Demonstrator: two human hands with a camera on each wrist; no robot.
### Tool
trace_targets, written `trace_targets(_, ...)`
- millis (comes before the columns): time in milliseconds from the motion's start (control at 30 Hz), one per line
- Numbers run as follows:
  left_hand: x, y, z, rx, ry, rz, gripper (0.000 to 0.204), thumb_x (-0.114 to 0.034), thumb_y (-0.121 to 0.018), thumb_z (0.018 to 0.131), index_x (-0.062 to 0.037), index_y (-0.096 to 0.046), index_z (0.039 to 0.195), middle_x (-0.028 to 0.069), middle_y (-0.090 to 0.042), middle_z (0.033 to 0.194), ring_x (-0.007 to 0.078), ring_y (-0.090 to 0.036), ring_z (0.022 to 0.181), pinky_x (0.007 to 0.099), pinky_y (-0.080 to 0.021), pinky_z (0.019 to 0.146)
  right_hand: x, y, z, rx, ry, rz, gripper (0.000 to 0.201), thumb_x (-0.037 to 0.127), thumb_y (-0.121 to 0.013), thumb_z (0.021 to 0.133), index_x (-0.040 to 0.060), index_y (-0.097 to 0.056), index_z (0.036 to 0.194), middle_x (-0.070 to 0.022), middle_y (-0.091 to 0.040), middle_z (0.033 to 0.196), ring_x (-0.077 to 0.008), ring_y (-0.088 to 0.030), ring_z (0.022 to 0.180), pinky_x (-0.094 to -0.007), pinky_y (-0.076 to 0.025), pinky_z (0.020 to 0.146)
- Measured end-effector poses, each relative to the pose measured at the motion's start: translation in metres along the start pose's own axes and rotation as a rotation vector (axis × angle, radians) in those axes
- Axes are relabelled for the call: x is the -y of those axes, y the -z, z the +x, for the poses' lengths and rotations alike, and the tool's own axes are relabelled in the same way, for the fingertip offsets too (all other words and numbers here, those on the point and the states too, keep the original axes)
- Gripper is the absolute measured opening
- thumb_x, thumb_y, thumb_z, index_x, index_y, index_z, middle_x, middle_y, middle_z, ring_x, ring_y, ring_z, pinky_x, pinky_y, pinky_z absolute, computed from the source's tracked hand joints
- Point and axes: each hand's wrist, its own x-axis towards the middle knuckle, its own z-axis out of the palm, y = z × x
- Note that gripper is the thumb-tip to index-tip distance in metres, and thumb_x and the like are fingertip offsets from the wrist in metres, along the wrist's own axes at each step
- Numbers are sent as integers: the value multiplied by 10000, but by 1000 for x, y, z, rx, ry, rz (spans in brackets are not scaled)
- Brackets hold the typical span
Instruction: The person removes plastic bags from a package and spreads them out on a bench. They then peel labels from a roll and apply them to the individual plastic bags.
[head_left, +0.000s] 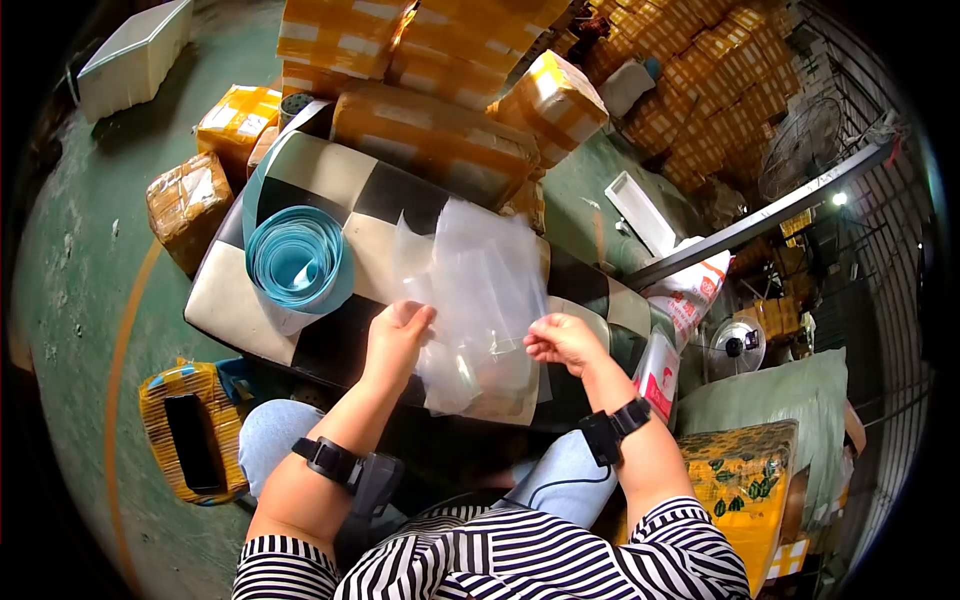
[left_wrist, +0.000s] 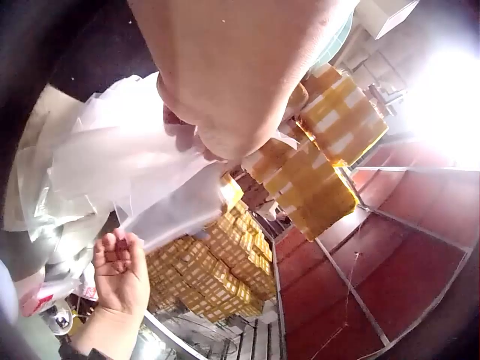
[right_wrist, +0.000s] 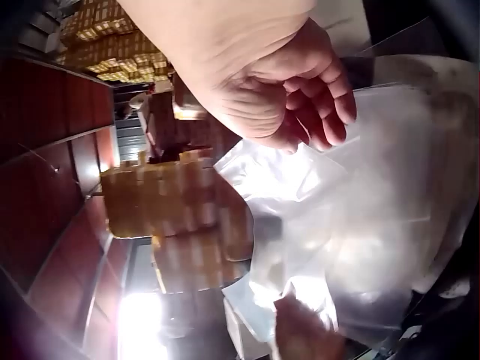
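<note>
Several clear plastic bags (head_left: pixel 487 270) lie overlapped above the checkered seat (head_left: pixel 385 205), held between both hands. The left hand (head_left: pixel 398 340) pinches their left edge, thumb on top. At their right edge, the right hand (head_left: pixel 562 340) pinches a bag with curled fingers. In the left wrist view the bags (left_wrist: pixel 120 157) spread out beneath the left hand (left_wrist: pixel 225 135), whose fingertips are mostly hidden. The right wrist view shows the right hand (right_wrist: pixel 300 97) with bent fingers at the edge of the bags (right_wrist: pixel 375 202).
A blue roll (head_left: pixel 300 262) stands on the left of the seat. Taped cartons (head_left: pixel 430 135) are behind it, with a small carton (head_left: pixel 188 205) at the left. A phone (head_left: pixel 192 440) rests on a yellow-wrapped stool at lower left. A metal pole (head_left: pixel 765 215) slants across the right.
</note>
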Motion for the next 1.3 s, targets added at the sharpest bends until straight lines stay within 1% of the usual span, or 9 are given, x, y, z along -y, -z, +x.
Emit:
trace_targets(267,9,16,12,-109,-170,220,110,-85,-638,777,-15,-553,769,-15,-514,669,55,-443,598,194,-368,546,-22,-12,54,-189,220,-212,105,126,-597,816,35,-550,843,-24,-578,710,-95,-530,581,-231,-458,526)
trace_targets(367,8,14,11,-99,-142,220,105,-75,-638,769,-17,-551,771,-11,-517,678,58,-450,622,198,-373,564,-17,-15,67,-182,185,-320,177,203,-601,819,35,-549,836,-29,-579,701,-102,-530,575,-236,-454,514)
trace_targets(567,10,11,9,-87,-144,256,92,-86,-622,765,-16,-562,774,-9,-506,656,71,-452,604,218,-378,555,15,-34,72,-149,-148,-249,373,385,-586,809,19,-565,871,-76,-618,710,-140,-550,536,-259,-438,478)
trace_targets(667,3,10,7,-99,-155,299,87,-83,-619,762,-16,-563,766,-7,-505,645,74,-452,589,222,-378,540,16,-21,101,-179,98,-659,425,402,-632,769,-9,-571,859,-95,-622,683,-168,-573,520,-270,-432,460)
trace_targets(800,13,10,11,-102,-189,291,91,-87,-622,760,-14,-569,775,-1,-511,643,75,-456,578,224,-381,534,29,-43,88,-36,-139,-531,386,309,-737,676,-41,-617,786,-117,-618,669,-190,-581,537,-319,-479,481)
trace_targets(933,17,12,14,-91,-217,338,100,-94,-629,761,-17,-582,805,6,-526,649,75,-463,569,220,-387,526,9,-57,95,-9,171,-599,182,161,-665,727,9,-586,789,-84,-582,634,-146,-530,493,-287,-456,449)
trace_targets(1100,19,23,16,-137,-152,225,124,-125,-623,781,-16,-588,830,10,-537,660,84,-476,551,218,-396,501,34,-31,63,-259,542,75,48,90,-549,835,65,-522,867,-50,-577,670,-125,-546,504,-251,-441,434)
trace_targets(1233,16,18,16,-128,-79,170,144,-145,-606,801,-15,-578,859,21,-539,684,96,-488,569,224,-409,512,81,15,14,-363,864,-2,98,140,-485,897,87,-547,952,24,-432,582,-57,-353,440,-191,-333,404)
trace_targets(1300,9,17,13,-118,-7,101,149,-150,-604,806,-18,-572,868,22,-541,706,97,-494,589,228,-415,521,102,28,-21,-256,702,196,142,152,-492,894,46,-536,978,21,-400,561,-66,-333,435,-202,-306,400)
